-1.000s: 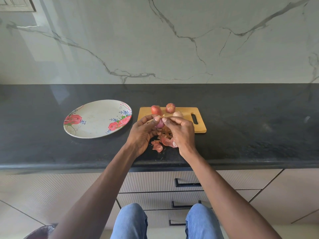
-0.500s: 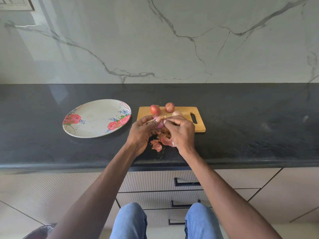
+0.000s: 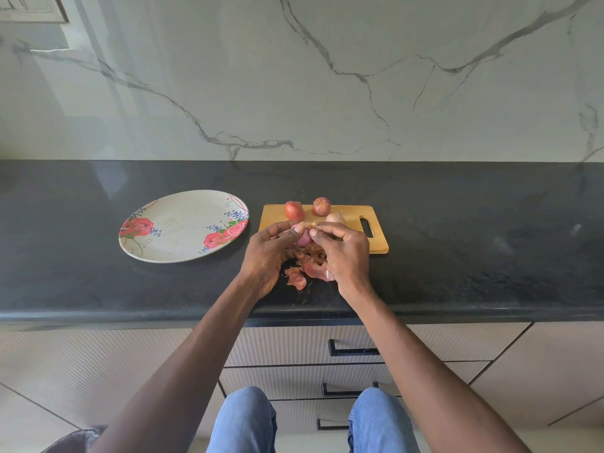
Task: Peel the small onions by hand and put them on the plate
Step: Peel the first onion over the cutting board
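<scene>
Small onion (image 3: 303,237) gripped in curled fingers of left hand (image 3: 268,253), frame centre, above near edge of cutting board (image 3: 351,238). Strip of skin at onion top pinched by right hand (image 3: 343,253). Three unpeeled onions (image 3: 294,210) seen on board just beyond hands. Loose peels (image 3: 304,273) piled on black counter (image 3: 474,256) below hands. Floral plate (image 3: 170,227) left of board, no onions on it.

Right hand (image 3: 343,253) thumb and forefinger drawn closer over held onion (image 3: 303,237), pinching its tip skin
</scene>
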